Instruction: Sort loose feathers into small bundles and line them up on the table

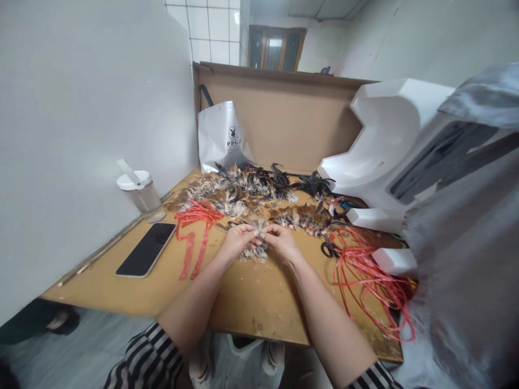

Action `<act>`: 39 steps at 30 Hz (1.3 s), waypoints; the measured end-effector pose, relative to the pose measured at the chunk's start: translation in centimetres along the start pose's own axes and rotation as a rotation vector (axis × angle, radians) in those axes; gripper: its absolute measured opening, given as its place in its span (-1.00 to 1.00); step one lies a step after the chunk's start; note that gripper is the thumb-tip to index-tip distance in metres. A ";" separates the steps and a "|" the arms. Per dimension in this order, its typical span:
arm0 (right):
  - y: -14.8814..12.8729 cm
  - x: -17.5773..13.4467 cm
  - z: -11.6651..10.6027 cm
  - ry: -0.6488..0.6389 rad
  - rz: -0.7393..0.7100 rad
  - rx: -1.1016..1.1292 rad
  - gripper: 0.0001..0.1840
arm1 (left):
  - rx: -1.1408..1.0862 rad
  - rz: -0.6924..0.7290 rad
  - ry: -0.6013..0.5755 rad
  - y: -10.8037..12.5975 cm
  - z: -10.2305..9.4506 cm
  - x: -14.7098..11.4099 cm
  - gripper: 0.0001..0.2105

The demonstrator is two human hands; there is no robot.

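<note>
Near the middle of the table, my left hand and my right hand meet, thumbs and fingers pinched together on a small tuft of grey feathers. Below the fingertips, a clump of fluffy pale feathers lies on the tabletop. Just beyond my hands are rows of brown and black feather bundles, and another brown feather bundle lies to the right. Strips of red plastic ribbon lie left of my left hand. How the fingers grip the tuft is too small to make out.
A phone and a lidded cup are at the left. Scissors and tangled red ribbon lie at the right, beside white foam. A silver bag stands against the cardboard back panel.
</note>
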State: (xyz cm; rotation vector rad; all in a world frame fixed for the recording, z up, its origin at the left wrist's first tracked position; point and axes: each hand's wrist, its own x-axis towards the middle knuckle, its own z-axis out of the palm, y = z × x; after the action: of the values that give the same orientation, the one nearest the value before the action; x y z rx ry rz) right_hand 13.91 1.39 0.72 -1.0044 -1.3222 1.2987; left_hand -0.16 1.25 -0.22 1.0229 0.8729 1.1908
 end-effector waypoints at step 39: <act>0.0 0.1 -0.1 -0.020 0.125 0.149 -0.78 | 0.067 -0.041 -0.116 0.3 0.0 -0.6 -0.77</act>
State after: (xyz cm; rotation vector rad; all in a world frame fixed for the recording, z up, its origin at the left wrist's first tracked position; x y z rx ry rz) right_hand 14.00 1.52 0.75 -0.9841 -1.1743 1.4822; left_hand -0.34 0.71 0.09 1.1123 0.8436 1.0629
